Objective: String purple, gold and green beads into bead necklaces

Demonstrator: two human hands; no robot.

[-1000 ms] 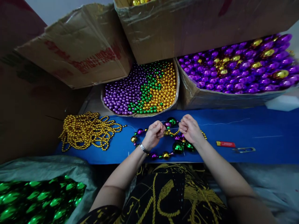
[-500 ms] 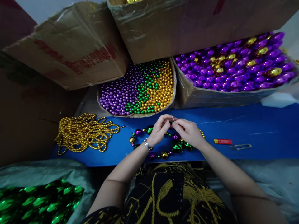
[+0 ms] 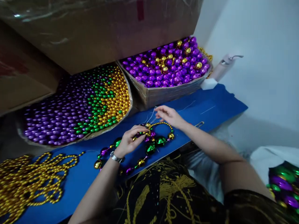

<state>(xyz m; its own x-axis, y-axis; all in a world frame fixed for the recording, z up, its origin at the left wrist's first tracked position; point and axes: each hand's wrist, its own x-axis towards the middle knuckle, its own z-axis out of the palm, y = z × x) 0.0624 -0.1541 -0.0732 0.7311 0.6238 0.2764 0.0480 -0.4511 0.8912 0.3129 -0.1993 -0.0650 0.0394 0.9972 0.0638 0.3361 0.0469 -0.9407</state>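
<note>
My left hand (image 3: 131, 140), with a watch at the wrist, is closed at the fingertips on the end of a bead necklace (image 3: 150, 149). Green, purple and gold balls of mixed sizes make up this necklace, which lies looped on the blue table top. Small gold beads form one curve of it beside my right hand (image 3: 170, 116). That hand is raised a little above the necklace, its fingers pinched on a thin white thread (image 3: 151, 114). The thread runs down toward my left fingertips, where the exact hold is hidden.
A box of small purple, green and gold beads (image 3: 102, 105) stands behind my hands, beside a box of large purple balls (image 3: 163, 70). Gold bead strands (image 3: 39, 180) lie at left. A metal clip (image 3: 199, 124) sits beyond my right forearm; a pale bottle (image 3: 223, 67) stands farther back.
The view has swung to the right. My hands, which were together over the necklace, are now apart, the right drawing thread up and away from the left.
</note>
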